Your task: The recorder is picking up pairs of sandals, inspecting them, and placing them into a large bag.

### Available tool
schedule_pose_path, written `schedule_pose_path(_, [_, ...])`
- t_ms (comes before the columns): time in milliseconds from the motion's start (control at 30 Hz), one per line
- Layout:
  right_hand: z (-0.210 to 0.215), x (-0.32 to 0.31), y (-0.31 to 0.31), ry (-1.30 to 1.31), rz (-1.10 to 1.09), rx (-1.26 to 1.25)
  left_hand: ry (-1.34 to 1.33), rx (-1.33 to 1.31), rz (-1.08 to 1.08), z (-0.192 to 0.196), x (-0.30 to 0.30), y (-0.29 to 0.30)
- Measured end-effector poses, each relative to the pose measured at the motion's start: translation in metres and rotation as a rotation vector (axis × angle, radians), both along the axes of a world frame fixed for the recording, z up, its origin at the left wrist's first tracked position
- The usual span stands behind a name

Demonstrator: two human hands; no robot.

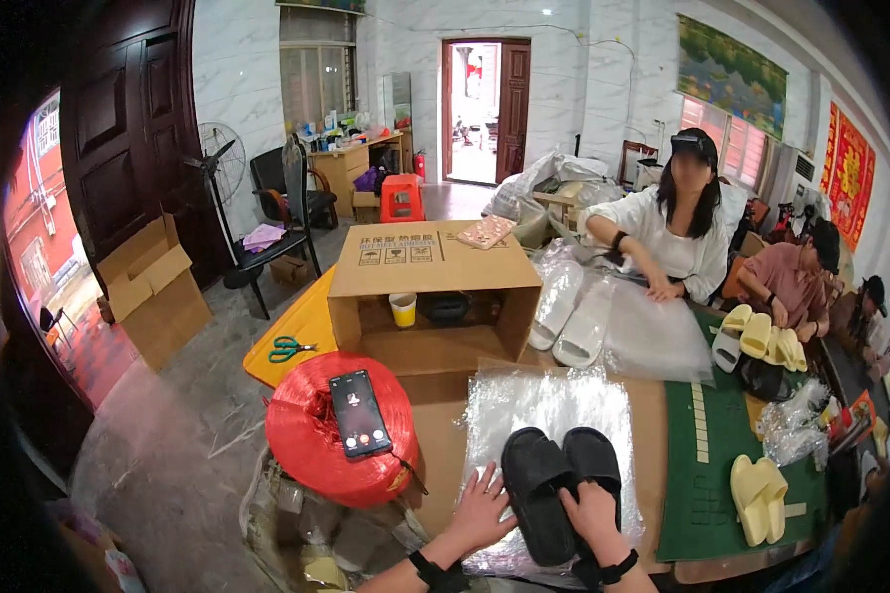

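I am pressing my left hand (pixel 480 511) flat, fingers spread and gripping nothing, on the plastic bag (pixel 544 405) just at 9 o'clock of the black slippers (pixel 554 474). My right hand (pixel 595 516) is lying on the heel end of the slippers, fingers curved over them; I cannot tell if it is really clenching them. The slippers are lying side by side on the bag, toes pointing to 12 o'clock. At 9 o'clock of my hands a phone (pixel 359 413) is resting on a red twine spool (pixel 338 435). At 3 o'clock yellow slippers (pixel 757 494) are lying on a green mat (pixel 707 465). Farther, at 12 o'clock, an open box (pixel 430 296) is standing with a cup (pixel 402 309) inside, and white slippers (pixel 569 316) beside it. Scissors (pixel 289 348) are lying at 10 o'clock. Beyond, a person (pixel 677 232) in white is sitting.
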State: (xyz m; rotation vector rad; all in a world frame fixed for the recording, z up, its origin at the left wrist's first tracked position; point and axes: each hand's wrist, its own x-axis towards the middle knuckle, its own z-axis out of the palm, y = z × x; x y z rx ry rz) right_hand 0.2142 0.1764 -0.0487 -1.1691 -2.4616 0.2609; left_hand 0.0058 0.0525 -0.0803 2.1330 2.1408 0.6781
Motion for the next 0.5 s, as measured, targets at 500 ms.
schedule_pose_path(500, [-0.003, 0.022, -0.032, -0.049, -0.292, 0.086, -0.063, -0.01, 0.041, 0.008, 0.006, -0.003])
